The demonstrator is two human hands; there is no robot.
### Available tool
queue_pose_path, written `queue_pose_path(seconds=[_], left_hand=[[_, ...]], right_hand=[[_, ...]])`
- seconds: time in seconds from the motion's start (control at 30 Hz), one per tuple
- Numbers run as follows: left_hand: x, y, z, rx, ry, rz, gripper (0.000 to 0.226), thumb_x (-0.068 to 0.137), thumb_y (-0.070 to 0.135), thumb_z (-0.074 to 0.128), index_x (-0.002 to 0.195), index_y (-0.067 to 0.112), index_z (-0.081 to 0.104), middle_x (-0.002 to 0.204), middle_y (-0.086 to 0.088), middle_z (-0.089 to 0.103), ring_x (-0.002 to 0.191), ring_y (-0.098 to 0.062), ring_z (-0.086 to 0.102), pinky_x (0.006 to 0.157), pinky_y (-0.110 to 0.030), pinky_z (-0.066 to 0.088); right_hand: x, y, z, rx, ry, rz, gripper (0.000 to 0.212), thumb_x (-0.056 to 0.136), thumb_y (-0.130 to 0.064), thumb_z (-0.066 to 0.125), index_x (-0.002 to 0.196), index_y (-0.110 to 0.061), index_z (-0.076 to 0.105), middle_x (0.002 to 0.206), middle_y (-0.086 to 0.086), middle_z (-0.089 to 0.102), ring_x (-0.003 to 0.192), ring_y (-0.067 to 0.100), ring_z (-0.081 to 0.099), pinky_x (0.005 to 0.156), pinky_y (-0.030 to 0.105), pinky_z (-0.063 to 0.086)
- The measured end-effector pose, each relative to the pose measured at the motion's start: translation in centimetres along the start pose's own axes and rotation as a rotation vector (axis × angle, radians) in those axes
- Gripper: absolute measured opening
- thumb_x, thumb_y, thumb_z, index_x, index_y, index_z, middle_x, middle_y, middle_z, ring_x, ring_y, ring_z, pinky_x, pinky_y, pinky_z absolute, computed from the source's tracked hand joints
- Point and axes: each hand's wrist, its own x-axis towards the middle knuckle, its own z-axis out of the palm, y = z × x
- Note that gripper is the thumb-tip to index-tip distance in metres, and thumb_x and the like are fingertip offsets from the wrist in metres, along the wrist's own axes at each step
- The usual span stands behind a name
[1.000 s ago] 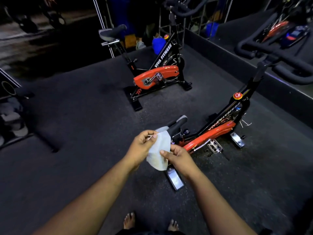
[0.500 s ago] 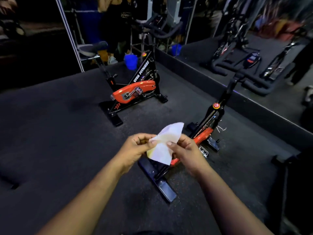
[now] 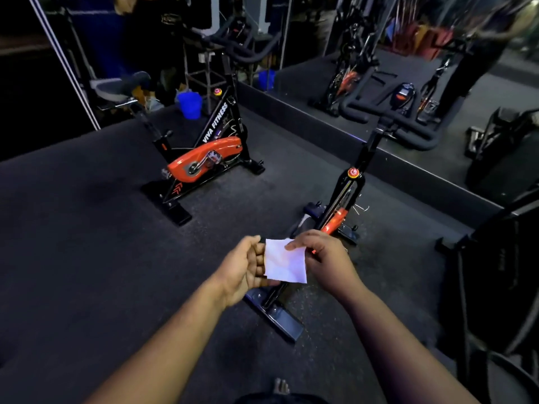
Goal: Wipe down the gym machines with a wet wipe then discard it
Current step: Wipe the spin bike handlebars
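Dark rubber flooring [image 3: 87,243] spreads under two orange-and-black spin bikes, with a wall mirror [image 3: 437,68] running along the far side. Taking the nearer bike [image 3: 347,196] as the landmark, the white wet wipe [image 3: 284,262] hangs in front of its rear frame, above its rear floor bar. The right hand [image 3: 323,258] pinches the wipe's upper edge between thumb and fingers. The left hand [image 3: 245,266] lies open, fingers straight, flat against the wipe's left edge. No wiping has begun, by my reading; the sheet is being spread or folded ready. Next it likely needs carrying forward to the nearer bike's handlebars [image 3: 390,121], beyond the frame. The second bike [image 3: 204,158] stands well left of it.
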Motion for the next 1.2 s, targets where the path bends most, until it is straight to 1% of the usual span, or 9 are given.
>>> queue_pose_path(seconds=[0.13, 0.27, 0.37, 0.43, 0.6, 0.73, 0.9, 1.1, 1.2], left_hand=[[2.3, -0.3, 0.7, 0.174, 0.074, 0.063, 0.033, 0.101, 0.034, 0.058, 0.115, 0.006, 0.07, 0.1, -0.013, 0.074, 0.086, -0.021, 0.07, 0.081, -0.04, 0.059], [5.4, -1.2, 0.5, 0.31, 0.202, 0.138, 0.006, 0.098, 0.009, 0.065, 0.1, 0.01, 0.071, 0.084, -0.003, 0.077, 0.071, -0.011, 0.069, 0.059, -0.027, 0.056], [8.2, -2.2, -0.7, 0.426, 0.254, 0.106, 0.006, 0.099, 0.01, 0.065, 0.098, 0.011, 0.07, 0.082, 0.0, 0.076, 0.071, -0.011, 0.066, 0.06, -0.025, 0.051], [10.0, -2.9, -1.3, 0.516, 0.265, 0.094, 0.005, 0.099, 0.009, 0.065, 0.098, 0.008, 0.07, 0.085, -0.002, 0.075, 0.074, -0.013, 0.064, 0.061, -0.024, 0.05], [13.6, -3.8, -2.5, 0.788, 0.271, 0.157, 0.008, 0.098, 0.017, 0.068, 0.095, 0.01, 0.069, 0.086, 0.0, 0.071, 0.071, -0.002, 0.061, 0.065, -0.021, 0.047], [16.7, -3.7, -4.8, 1.243, 0.243, 0.261, 0.04, 0.096, 0.041, 0.064, 0.127, 0.015, 0.066, 0.129, -0.004, 0.064, 0.117, -0.022, 0.06, 0.099, -0.035, 0.049], [20.4, -2.6, -6.5, 1.73, 0.008, 0.161, 0.075, 0.103, 0.048, 0.048, 0.163, 0.02, 0.013, 0.172, 0.002, 0.002, 0.157, -0.019, 0.007, 0.125, -0.044, 0.014], [23.3, -3.9, -9.9, 2.008, -0.398, 0.105, 0.08, 0.106, 0.047, 0.039, 0.162, 0.016, -0.009, 0.165, 0.003, -0.028, 0.156, -0.017, -0.016, 0.124, -0.053, -0.005], [23.7, -4.1, -11.1, 2.007, -0.495, 0.141, 0.08, 0.107, 0.05, 0.032, 0.16, 0.016, -0.016, 0.156, 0.006, -0.036, 0.154, -0.016, -0.021, 0.123, -0.054, -0.008]], right_hand=[[0.2, 2.2, 0.3, -0.001, 0.085, 0.138, 0.039, 0.081, 0.004, 0.07, 0.107, -0.026, 0.075, 0.102, -0.013, 0.073, 0.093, 0.001, 0.066, 0.077, 0.015, 0.049], [-0.1, 4.2, 2.2, 0.754, 0.201, 0.635, 0.035, 0.098, -0.001, 0.057, 0.129, -0.017, 0.059, 0.102, 0.001, 0.073, 0.086, 0.014, 0.069, 0.07, 0.026, 0.055], [-1.3, 6.7, 3.9, 1.101, 0.013, 0.926, 0.045, 0.104, -0.048, 0.046, 0.134, -0.016, 0.059, 0.123, 0.012, 0.071, 0.109, 0.027, 0.069, 0.092, 0.045, 0.054], [-1.8, 8.3, 5.2, 1.111, -0.092, 0.953, 0.049, 0.103, -0.051, 0.046, 0.133, -0.016, 0.062, 0.126, 0.014, 0.07, 0.116, 0.03, 0.067, 0.101, 0.049, 0.049], [-1.0, 11.4, 7.2, 1.006, 0.114, 0.938, 0.053, 0.076, -0.033, 0.088, 0.11, 0.001, 0.066, 0.105, 0.028, 0.072, 0.093, 0.034, 0.065, 0.093, 0.064, 0.05], [0.8, 14.1, 6.9, 0.544, 0.242, 0.85, 0.016, 0.09, -0.01, 0.069, 0.093, -0.026, 0.069, 0.085, 0.002, 0.073, 0.08, 0.017, 0.065, 0.083, 0.055, 0.055], [3.7, 17.5, 7.6, -0.041, 0.168, 0.568, 0.056, 0.089, 0.006, 0.053, 0.137, -0.02, 0.063, 0.147, 0.002, 0.056, 0.13, 0.01, 0.054, 0.108, 0.016, 0.038], [-1.0, 18.2, 14.9, -0.242, -0.256, 0.595, 0.061, 0.103, -0.019, 0.045, 0.16, -0.016, 0.026, 0.167, 0.0, 0.001, 0.156, 0.024, 0.005, 0.122, 0.052, 0.025], [-3.3, 15.3, 17.2, -0.343, -0.275, 0.771, 0.072, 0.103, -0.057, 0.029, 0.162, -0.025, 0.005, 0.167, -0.005, -0.014, 0.155, 0.015, -0.014, 0.125, 0.051, 0.015]])
